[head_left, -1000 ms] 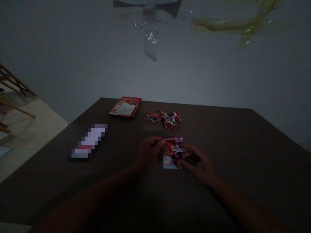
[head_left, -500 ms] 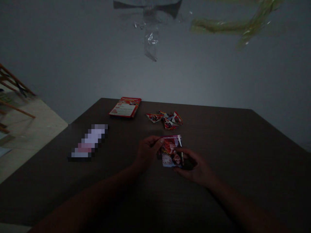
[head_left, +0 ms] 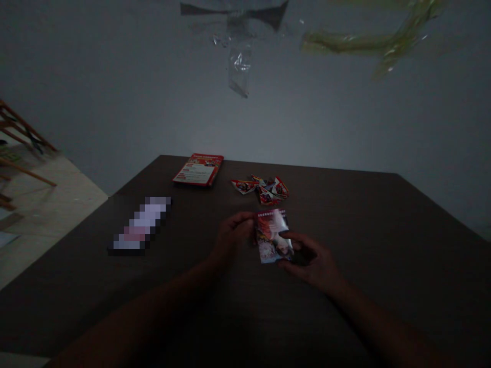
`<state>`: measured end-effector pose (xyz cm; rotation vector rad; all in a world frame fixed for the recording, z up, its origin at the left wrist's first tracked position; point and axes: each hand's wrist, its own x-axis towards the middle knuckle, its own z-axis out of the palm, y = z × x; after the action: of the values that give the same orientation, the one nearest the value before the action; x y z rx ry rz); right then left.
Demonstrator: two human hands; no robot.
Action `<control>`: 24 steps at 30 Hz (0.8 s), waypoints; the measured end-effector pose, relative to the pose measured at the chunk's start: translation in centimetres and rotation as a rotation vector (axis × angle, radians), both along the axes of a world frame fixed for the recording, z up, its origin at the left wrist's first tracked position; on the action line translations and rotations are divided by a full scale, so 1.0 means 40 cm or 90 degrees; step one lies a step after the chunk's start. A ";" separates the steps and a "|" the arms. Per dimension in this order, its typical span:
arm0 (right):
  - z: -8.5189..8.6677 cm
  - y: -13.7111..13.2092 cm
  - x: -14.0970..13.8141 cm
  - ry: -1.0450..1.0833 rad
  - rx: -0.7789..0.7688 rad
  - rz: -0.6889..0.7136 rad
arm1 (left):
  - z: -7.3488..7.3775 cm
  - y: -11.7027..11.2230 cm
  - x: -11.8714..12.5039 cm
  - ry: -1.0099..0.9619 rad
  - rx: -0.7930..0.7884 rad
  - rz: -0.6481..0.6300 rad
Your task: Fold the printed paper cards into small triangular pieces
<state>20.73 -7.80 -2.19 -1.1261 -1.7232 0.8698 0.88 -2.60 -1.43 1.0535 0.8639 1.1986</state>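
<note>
Glossy picture card (head_left: pixel 269 239), one, between two hands (head_left: pixel 232 237) (head_left: pixel 317 264)

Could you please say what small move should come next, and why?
Perhaps the right hand should pinch the glossy card more closely: its thumb and forefinger stand spread at the card's right side, while the left hand is at the left edge.

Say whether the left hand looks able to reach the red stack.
Probably yes: nothing stands between the left hand and the red stack, though it seems to hold the glossy card.
</note>
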 end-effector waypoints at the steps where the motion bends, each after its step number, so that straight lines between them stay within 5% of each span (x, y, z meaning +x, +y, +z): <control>1: 0.003 0.001 0.000 0.030 -0.021 0.005 | -0.005 0.001 -0.003 -0.028 0.002 -0.028; 7: 0.014 0.002 -0.001 0.129 -0.101 0.015 | -0.024 -0.001 -0.014 0.039 0.066 -0.113; 18: 0.005 0.014 0.001 0.278 -0.131 0.025 | 0.023 -0.036 -0.011 0.129 0.127 -0.060; 24: -0.002 0.005 -0.015 0.236 -0.086 -0.008 | 0.024 -0.041 -0.002 0.203 0.185 -0.040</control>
<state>20.12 -7.61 -2.26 -0.9874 -1.3682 1.1237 0.78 -4.25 -0.48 1.5270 0.9080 1.1419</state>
